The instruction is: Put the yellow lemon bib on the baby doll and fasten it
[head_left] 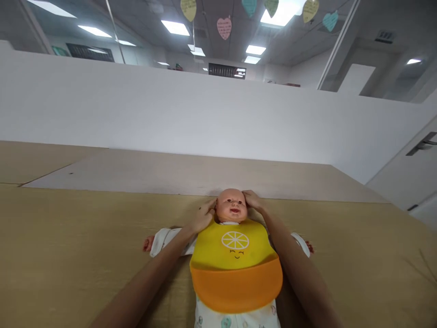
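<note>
A baby doll [232, 204] lies face up on the wooden surface, its arms spread to both sides. Over its chest is a yellow bib [235, 248] with a white citrus slice, a small smiling face and an orange catch pocket along the bottom. My left hand [205, 215] is closed at the left of the doll's neck, by the bib's upper edge. On the other side, my right hand [253, 201] curls against the doll's head. The head hides the fingertips of both hands and whatever lies behind the neck.
A pale board [177, 173] runs along the back of the wooden surface [85, 255]. Behind it rises a white wall [191, 118] with glass above, hung with paper hearts [224, 28]. A door handle [423, 143] shows at the far right.
</note>
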{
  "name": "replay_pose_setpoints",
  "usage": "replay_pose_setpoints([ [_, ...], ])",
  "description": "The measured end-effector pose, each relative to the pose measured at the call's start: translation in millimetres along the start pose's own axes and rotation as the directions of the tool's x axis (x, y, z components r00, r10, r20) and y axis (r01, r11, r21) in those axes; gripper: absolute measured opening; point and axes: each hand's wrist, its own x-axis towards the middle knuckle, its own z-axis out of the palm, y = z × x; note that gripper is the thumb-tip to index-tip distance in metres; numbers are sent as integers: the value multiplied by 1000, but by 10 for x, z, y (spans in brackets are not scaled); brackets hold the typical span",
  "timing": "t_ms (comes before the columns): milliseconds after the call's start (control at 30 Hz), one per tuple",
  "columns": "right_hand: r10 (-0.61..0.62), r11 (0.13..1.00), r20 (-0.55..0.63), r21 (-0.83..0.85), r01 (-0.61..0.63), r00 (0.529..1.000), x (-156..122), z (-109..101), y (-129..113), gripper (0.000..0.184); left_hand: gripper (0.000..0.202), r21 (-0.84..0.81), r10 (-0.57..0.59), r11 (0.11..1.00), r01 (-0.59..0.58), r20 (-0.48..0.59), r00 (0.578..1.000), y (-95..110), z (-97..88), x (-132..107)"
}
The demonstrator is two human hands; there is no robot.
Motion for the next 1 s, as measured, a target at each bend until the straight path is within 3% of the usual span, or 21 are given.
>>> replay_pose_setpoints([
  [167,-47,990,12,-129,49,999,-208,-52,-7,15,52,49,-40,998,39,31,999,-42,-28,-30],
  [267,-108,970,89,-208,125,990,-535,-131,124,18,42,211,20,977,-14,-28,999,-60,-67,-114],
  [333,-158,943,94,-280,178,983,-806,-203,257,30,35,357,94,931,-74,-40,995,-29,-101,-219],
  [467,-123,931,176,-321,175,977,-1370,-351,490,61,32,513,112,846,-143,90,990,148,-197,-560],
  [633,-208,834,193,-478,277,959,-1881,-408,612,67,56,573,21,803,-165,250,968,235,-333,-1035],
  [800,-309,690,142,-647,324,940,-1969,-266,602,69,63,562,10,821,-101,163,987,78,-283,-1315],
  [1000,-413,616,9,-734,287,910,-1909,-153,585,59,53,703,57,698,-137,136,989,202,-187,-1383],
])
